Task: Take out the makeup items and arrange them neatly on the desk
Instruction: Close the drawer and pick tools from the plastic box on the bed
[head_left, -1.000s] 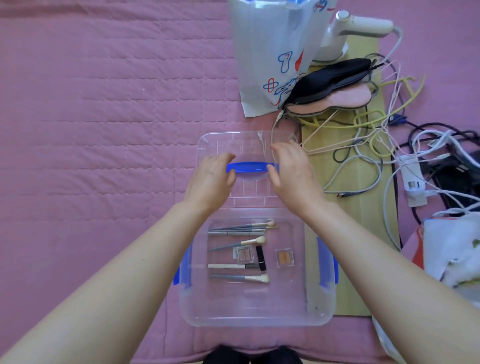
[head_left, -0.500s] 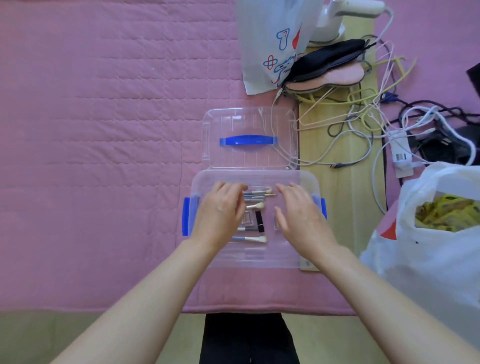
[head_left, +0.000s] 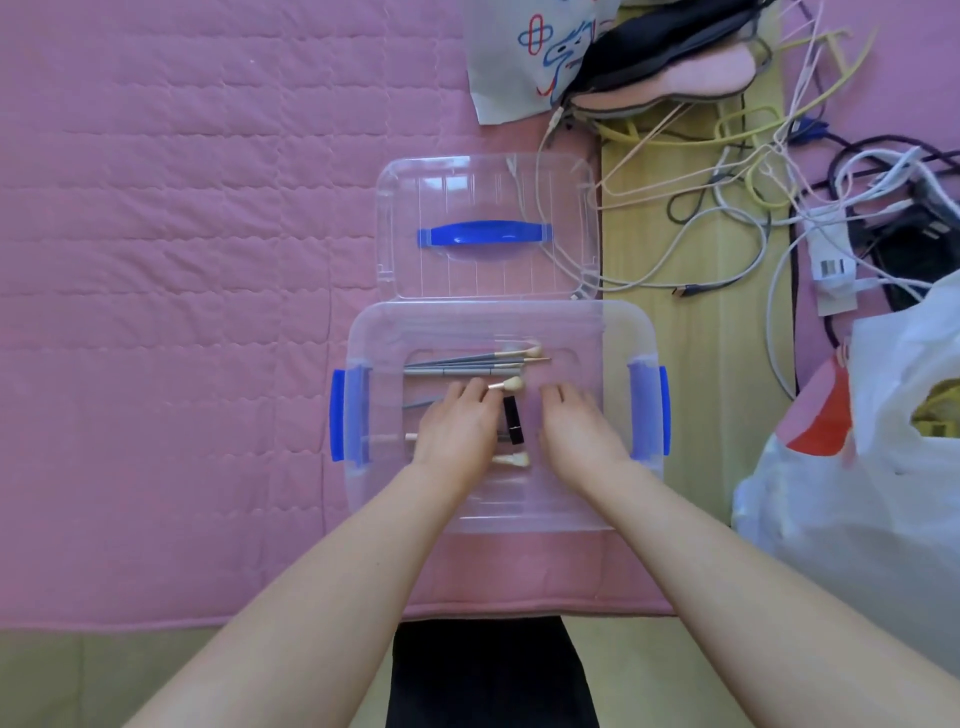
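**Both hands down inside the clear box, among the brushes**

I see the open clear plastic box (head_left: 363, 499) sitting on a quilted pink mat (head_left: 182, 260), its walls thin and see-through, with blue latches (head_left: 337, 422) on its short sides. Its flat ribbed lid (head_left: 405, 208) lies just beyond it, touching the far rim, with a glossy blue handle (head_left: 485, 234) across the middle.

My left hand (head_left: 457, 431) is inside the box, palm down, covering the middle of the makeup items; whether its grip is closed on anything I cannot tell, since the fingertips are hidden. My right hand (head_left: 576, 431) is beside it, palm down over the box floor, fingers slightly bent; I cannot tell that grip's state either.

The makeup items all lie in the box. Slim grey-handled brushes (head_left: 467, 364) with pale soft tips are bunched at the far side. One fluffy-tipped brush (head_left: 511, 385) pokes out by my left fingers. A black, squared lipstick tube (head_left: 513, 420) lies between my hands, and another pale brush tip (head_left: 514, 460) shows nearer me.

To the right, a tangle of white and yellow cables (head_left: 727, 208) spreads over a pale wooden strip, near a crinkled white plastic bag (head_left: 857, 493).
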